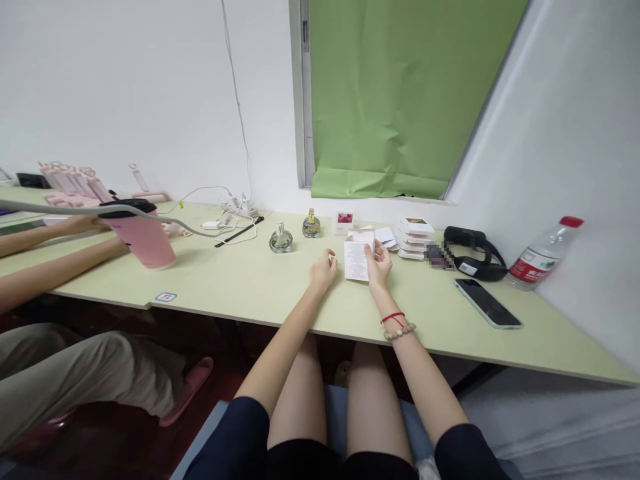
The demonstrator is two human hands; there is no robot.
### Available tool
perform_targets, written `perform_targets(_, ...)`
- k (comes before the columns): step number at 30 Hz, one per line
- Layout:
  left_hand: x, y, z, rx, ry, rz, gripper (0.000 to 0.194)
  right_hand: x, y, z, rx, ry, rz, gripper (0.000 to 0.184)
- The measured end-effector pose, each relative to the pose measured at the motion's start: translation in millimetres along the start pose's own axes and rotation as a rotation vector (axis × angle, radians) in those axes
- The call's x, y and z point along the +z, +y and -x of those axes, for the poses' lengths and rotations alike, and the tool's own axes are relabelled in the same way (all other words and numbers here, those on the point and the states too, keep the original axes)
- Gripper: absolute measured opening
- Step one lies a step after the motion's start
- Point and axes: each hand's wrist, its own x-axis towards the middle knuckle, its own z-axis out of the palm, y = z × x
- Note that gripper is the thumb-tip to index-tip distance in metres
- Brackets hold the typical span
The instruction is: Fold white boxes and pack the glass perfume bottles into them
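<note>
My right hand (380, 267) is closed on a small white box (357, 261) with fine print on its near face. The thumb lies over the box's right edge, and the top flap looks raised. To the left of the box, my left hand (324, 269) is just above the table, fingers loosely bent and apart, with nothing visible in it. Beyond my hands stand two glass perfume bottles, one with a silvery top (281, 239) and one with a gold top (311, 225). A white box with a red picture (345, 223) stands behind the held box.
Right of my hands are folded white card (386, 238), stacked white boxes (415, 239), a black strapped headset (475, 255), a phone (487, 303) and a water bottle (543, 257). Leftward are a pink cup (143, 237), cables (240, 217) and another person's arms (60, 263).
</note>
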Motion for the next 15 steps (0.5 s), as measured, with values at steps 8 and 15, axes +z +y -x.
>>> perform_targets(8, -0.7, -3.7, -0.3, 0.003, -0.020, 0.028, 0.020, 1.8, 15.6, 0.7, -0.233, -0.070, 0.207, 0.057)
perform_targets(15, -4.5, -2.6, 3.3, 0.157, -0.118, 0.087, 0.026, 4.5, 45.3, 1.0, -0.166, -0.348, 0.442, 0.051)
